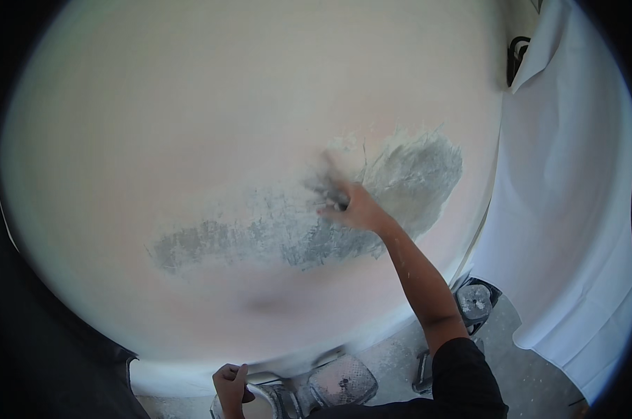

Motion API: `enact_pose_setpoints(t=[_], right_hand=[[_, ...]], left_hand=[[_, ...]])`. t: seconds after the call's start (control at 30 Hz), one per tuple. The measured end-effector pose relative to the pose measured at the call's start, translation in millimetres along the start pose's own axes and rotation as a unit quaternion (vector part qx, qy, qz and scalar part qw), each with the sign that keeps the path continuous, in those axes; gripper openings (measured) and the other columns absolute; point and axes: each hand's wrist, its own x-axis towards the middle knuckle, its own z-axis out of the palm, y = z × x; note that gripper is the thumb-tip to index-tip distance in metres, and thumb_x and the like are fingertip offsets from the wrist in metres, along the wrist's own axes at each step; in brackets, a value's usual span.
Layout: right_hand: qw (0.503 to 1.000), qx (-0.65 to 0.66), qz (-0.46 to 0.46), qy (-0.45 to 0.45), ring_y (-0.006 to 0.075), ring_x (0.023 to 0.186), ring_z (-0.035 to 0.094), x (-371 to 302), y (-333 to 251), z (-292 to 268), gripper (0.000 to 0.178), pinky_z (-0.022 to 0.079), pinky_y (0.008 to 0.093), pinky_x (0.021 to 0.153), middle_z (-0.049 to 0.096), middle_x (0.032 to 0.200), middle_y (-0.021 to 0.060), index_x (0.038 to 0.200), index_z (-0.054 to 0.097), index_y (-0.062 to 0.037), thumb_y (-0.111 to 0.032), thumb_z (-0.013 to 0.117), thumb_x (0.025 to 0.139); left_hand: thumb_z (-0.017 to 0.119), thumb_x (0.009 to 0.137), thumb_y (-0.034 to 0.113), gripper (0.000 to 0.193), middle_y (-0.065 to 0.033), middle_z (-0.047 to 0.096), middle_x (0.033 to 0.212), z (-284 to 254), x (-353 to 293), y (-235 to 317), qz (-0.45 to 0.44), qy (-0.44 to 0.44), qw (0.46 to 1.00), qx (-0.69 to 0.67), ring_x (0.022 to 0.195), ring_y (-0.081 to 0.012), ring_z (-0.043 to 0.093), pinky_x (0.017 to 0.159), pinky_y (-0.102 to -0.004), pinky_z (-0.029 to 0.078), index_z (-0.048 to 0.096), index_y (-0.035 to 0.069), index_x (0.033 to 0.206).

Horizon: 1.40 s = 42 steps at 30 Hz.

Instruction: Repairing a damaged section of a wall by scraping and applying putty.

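Note:
A broad, pale cream-pink surface (232, 126) fills most of the view. Across it runs a rough grey patch (417, 174), thinner and streaky towards the left. My right hand (354, 202) reaches to the middle of this patch, its fingers curled round a dark grey thing (324, 187). Motion smears the fingertips and that thing, so its kind does not show. Low in the view, my left hand (231, 387) is closed with thumb and fingers together, apart from the surface. Whether anything small is inside it, I cannot make out.
A splattered stool (344, 380) stands below the surface, beside my left hand. Another dusty, dark-framed object with a round top (475, 302) is right of my right arm. White sheeting (567, 209) hangs along the right; dark cloth (64, 342) covers the lower left.

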Motion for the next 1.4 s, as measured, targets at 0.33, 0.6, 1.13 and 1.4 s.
enact_pose_setpoints(t=[0.33,0.6,1.13,1.4], right_hand=[[0.985,0.077,0.117,0.105,0.0150,0.074,0.059,15,11,-27,0.069,0.050,0.0278,0.070,0.065,0.089,0.0005,0.145,0.046,-0.0163,-0.013,0.075,0.083],[0.957,0.124,0.263,0.024,0.0136,0.079,0.059,-8,-118,-46,0.052,0.052,0.0313,0.074,0.059,0.086,0.0037,0.128,0.058,-0.0071,-0.028,0.076,0.084],[0.826,0.262,0.367,-0.339,0.0161,0.070,0.060,-304,83,223,0.044,0.046,0.0312,0.067,0.063,0.071,0.0013,0.095,0.063,-0.0047,-0.048,0.065,0.090],[0.835,0.308,0.373,-0.264,0.0152,0.058,0.056,-334,82,241,0.048,0.046,0.0306,0.055,0.061,0.068,0.0036,0.096,0.063,-0.0045,-0.052,0.066,0.087]], left_hand=[[0.074,0.080,0.005,0.019,-0.0029,0.056,0.050,29,11,20,-0.005,-0.051,0.999,-0.009,0.043,-0.0075,0.051,0.043,-0.0230,0.038,0.062,0.000,0.066],[0.074,0.080,0.006,0.020,-0.0035,0.057,0.050,32,21,27,-0.012,-0.064,0.998,0.001,0.042,-0.0093,0.053,0.042,-0.0244,0.039,0.062,-0.001,0.066],[0.080,0.081,0.014,0.042,-0.0072,0.072,0.090,127,29,-59,0.004,-0.355,0.935,-0.017,0.063,-0.0085,0.059,0.052,-0.0242,0.046,0.067,0.006,0.120],[0.079,0.081,0.026,0.028,-0.0060,0.068,0.070,175,47,-25,0.029,-0.530,0.834,0.150,0.051,-0.0098,0.056,0.050,-0.0259,0.045,0.072,0.005,0.099]])
